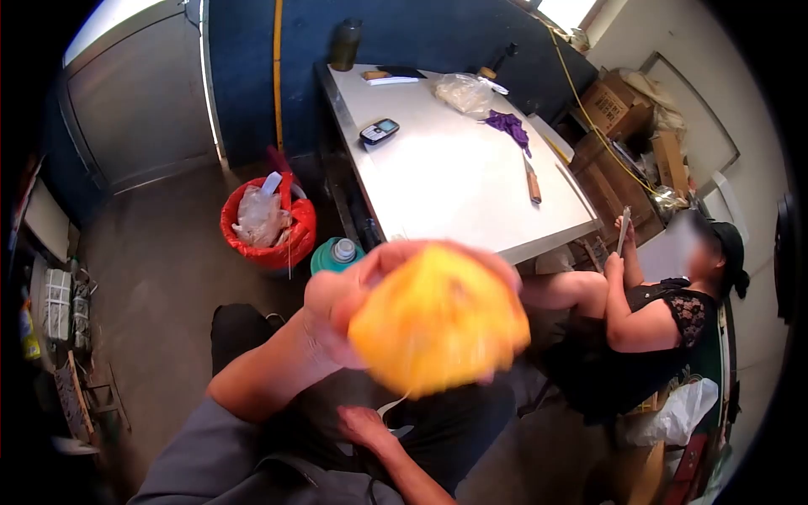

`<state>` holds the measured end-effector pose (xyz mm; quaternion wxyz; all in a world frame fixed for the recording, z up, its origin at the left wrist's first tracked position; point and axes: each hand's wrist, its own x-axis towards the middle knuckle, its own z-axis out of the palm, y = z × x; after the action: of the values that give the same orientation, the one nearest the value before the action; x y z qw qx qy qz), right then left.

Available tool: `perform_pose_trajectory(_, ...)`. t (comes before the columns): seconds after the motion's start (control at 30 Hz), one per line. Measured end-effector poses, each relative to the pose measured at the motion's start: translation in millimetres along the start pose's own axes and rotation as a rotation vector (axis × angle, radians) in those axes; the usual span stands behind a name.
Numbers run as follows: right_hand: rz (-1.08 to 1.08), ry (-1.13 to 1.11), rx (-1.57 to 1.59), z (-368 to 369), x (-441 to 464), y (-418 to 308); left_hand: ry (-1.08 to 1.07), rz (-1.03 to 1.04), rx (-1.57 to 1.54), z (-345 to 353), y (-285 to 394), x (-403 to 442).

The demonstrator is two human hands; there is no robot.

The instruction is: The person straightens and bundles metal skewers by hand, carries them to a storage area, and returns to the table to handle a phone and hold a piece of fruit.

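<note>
My left hand (328,295) is raised in front of me, its fingers wrapped round a yellow-orange lump (438,324). The lump is large and smeared by motion, so its kind is unclear; brownish marks show on its surface. Lower down, over my lap, is my right hand (364,425). Its fingers look curled, and a thin pale strip (390,410) shows beside them. What that hand holds, if anything, I cannot make out.
Ahead, a white table (454,181) bears a mobile phone (380,131), a wooden-handled knife (533,183), a purple cloth (508,130) and a plastic bag (465,94). A red-lined bin (269,231) and a teal container (337,255) stand near my knees. At right a person (656,311) sits.
</note>
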<state>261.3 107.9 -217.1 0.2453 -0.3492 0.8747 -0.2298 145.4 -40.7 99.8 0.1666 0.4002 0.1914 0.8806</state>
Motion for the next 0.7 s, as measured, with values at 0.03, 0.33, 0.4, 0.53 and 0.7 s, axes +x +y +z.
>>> perform_pose_trajectory(0.03,0.005,-0.005,0.015,3.8,0.4,2.4,0.053,-0.064,-0.022,-9.6,3.7,1.5)
perform_pose_trajectory(0.33,0.029,-0.021,0.022,8.4,3.5,6.4,0.246,-0.011,-0.254,-45.5,-3.1,7.5)
perform_pose_trajectory(0.4,0.03,-0.046,0.017,10.9,4.1,8.7,0.253,-0.011,-0.249,-47.7,-2.4,9.3)
perform_pose_trajectory(0.53,0.013,-0.001,0.04,14.5,0.7,10.9,0.334,0.063,0.064,-39.7,3.4,10.7)
perform_pose_trajectory(0.7,0.04,-0.036,0.027,4.0,2.1,1.9,0.319,0.202,0.494,-35.8,8.6,8.8)
